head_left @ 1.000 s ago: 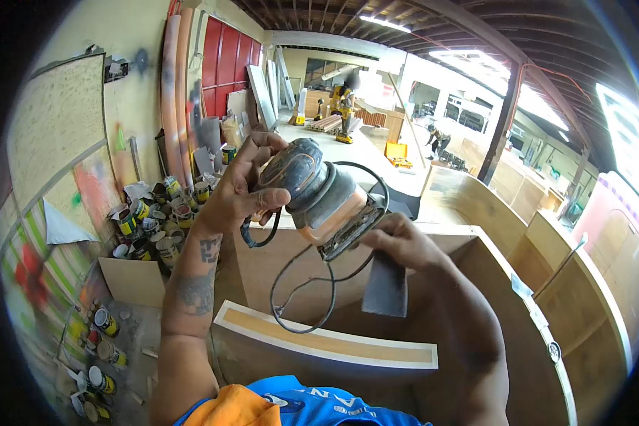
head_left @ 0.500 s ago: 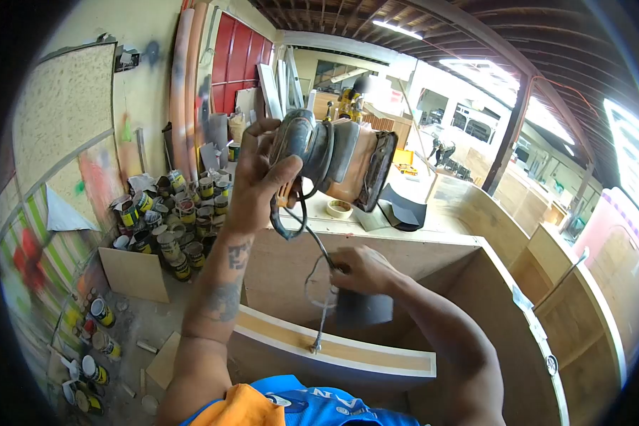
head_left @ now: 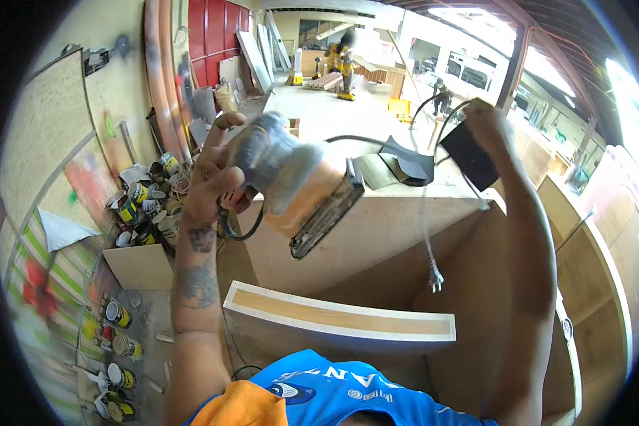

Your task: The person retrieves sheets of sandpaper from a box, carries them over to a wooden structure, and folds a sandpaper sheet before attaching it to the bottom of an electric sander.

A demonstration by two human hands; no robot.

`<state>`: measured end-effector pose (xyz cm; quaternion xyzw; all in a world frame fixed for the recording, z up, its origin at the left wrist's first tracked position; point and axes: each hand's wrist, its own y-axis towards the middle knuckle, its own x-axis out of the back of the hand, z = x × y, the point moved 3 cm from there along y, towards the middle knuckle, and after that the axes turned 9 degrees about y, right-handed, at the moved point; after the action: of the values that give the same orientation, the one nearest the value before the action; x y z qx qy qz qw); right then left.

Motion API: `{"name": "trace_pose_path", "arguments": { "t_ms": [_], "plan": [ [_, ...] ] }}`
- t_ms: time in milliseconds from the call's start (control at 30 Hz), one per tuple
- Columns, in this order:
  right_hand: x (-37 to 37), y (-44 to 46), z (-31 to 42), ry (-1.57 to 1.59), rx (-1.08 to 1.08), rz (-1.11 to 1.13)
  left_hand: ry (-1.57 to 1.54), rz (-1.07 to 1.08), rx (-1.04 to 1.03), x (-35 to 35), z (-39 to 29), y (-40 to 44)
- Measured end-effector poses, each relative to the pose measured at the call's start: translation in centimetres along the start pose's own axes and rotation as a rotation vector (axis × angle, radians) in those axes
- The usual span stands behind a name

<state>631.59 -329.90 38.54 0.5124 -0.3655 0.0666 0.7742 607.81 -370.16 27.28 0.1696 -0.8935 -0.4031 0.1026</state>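
L hand (head_left: 216, 174) grips sander (head_left: 291, 186), ctr-left; R hand (head_left: 486, 126), upper R, clutches cord (head_left: 355, 137) + sandpaper (head_left: 471, 160). Prob. cord-handling step; next move needs slack, no snags.

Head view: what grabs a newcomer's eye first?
Probably the orange sander, held up in the left hand near centre. Next, the raised right hand with a dark sheet, and a plug dangling lower, to its left. Paint cans crowd the left side.

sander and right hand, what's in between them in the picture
In the head view, a dark cord runs from the sander toward the right hand, with a curled dark sheet lying between them.
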Motion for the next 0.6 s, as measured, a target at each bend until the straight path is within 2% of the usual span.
{"name": "trace_pose_path", "arguments": {
  "t_ms": [100,133,167,233,300,367,400,433,467,533,567,600],
  "plan": [
    [-6.2,-4.8,1.3,-0.428,0.196,0.295,-0.202,-0.135,-0.099,0.1,1.3,0.1],
    [-7.4,-6.5,0.6,-0.446,0.228,0.419,-0.252,-0.409,-0.067,0.9,1.7,0.8],
    [-7.9,-8.4,0.0,-0.461,0.262,0.543,-0.252,-0.43,-0.105,2.5,2.3,1.5],
    [-7.4,-11.4,-2.2,-0.44,0.255,0.646,-0.249,-0.472,-0.181,5.5,3.4,2.9],
    [-4.9,-13.9,-4.1,-0.38,0.289,0.691,0.084,-0.686,-0.128,7.7,4.6,4.7],
    [-1.5,-15.7,-4.8,-0.212,0.343,0.513,0.468,-0.691,-0.035,9.0,6.8,6.9],
    [0.9,-16.1,-3.4,-0.244,0.255,0.516,0.615,-0.599,-0.02,9.6,8.6,7.8],
    [3.2,-16.0,-2.1,-0.275,0.164,0.518,1.19,-0.577,-0.35,13.2,13.7,9.1],
    [4.1,-15.5,-2.6,-0.276,0.163,0.523,0.851,-0.589,0.224,10.3,13.2,8.8],
    [6.6,-15.1,-4.3,-0.294,0.222,0.283,1.094,-0.52,0.367,12.5,20.2,9.9],
    [7.5,-14.7,-3.1,-0.36,0.217,0.247,1.259,-0.465,0.388,12.8,23.0,10.3],
    [8.2,-14.4,-2.8,-0.339,0.188,0.247,1.276,-0.413,0.473,12.7,25.0,10.6]
  ]
}}
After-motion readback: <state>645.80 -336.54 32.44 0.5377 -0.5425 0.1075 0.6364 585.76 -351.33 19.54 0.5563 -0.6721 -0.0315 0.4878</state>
